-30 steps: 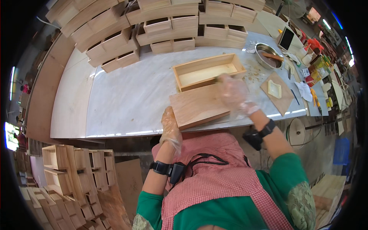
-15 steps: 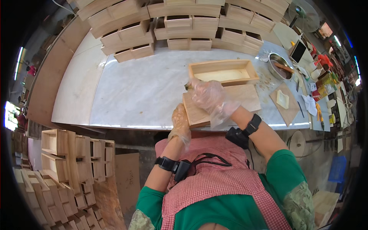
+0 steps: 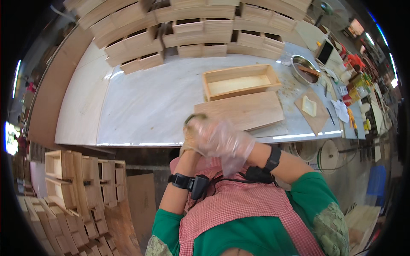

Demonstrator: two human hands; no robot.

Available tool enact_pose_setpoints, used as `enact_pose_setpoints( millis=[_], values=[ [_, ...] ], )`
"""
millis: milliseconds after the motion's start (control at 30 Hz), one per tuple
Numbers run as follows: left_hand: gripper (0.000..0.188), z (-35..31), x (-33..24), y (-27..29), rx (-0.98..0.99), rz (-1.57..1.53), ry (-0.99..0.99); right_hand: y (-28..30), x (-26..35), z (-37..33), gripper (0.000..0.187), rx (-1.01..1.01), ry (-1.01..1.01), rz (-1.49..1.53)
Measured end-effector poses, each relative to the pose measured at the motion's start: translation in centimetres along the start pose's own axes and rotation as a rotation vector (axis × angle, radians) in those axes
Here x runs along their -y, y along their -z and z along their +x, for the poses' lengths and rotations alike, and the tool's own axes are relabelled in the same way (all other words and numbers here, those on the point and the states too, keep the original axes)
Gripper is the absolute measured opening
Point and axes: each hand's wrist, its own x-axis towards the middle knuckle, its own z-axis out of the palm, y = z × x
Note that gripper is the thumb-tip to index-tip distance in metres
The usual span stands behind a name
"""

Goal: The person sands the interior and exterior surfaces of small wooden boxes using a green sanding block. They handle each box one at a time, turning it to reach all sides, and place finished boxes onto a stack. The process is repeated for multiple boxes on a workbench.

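My right hand [image 3: 220, 137], in a loose clear plastic glove and smeared by motion, is closed at the fingertips on a dark green pad-like piece [image 3: 195, 116]. Right against it is my left hand [image 3: 190, 137], also gloved, with its fingers mostly hidden; whether it grips the green piece too cannot be made out. Both hands are at the table's near edge, left of a flat-topped wooden piece [image 3: 241, 110]. Directly behind that piece stands an open rectangular wooden box [image 3: 239, 86], touching it or nearly so.
Wooden drawer units [image 3: 200, 36] are stacked along the back of the table [image 3: 141, 102]. At the right are a metal bowl [image 3: 294, 64], a thin board [image 3: 311, 121] with a pale block [image 3: 309, 106], and a white cloth [image 3: 340, 112]. More wooden boxes [image 3: 60, 164] stand low at the left.
My right hand has come off the wooden piece, moving down and left with the green piece to meet my left hand. My left hand has let go of the wooden piece's edge.
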Motion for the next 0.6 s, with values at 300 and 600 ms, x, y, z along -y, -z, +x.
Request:
enact_pose_setpoints(
  millis=[300, 600],
  values=[
    [0.018, -1.2, -4.1, 2.6, -0.2, -0.336, 0.388, 7.6, -11.7, -12.2, 0.012, -0.125, -0.381, -0.518],
    [0.022, -1.4, -2.3, 1.9, -0.089, 0.12, -0.032, 1.5, 0.3, -4.6, 0.011, -0.068, -0.024, -0.036]
  ],
)
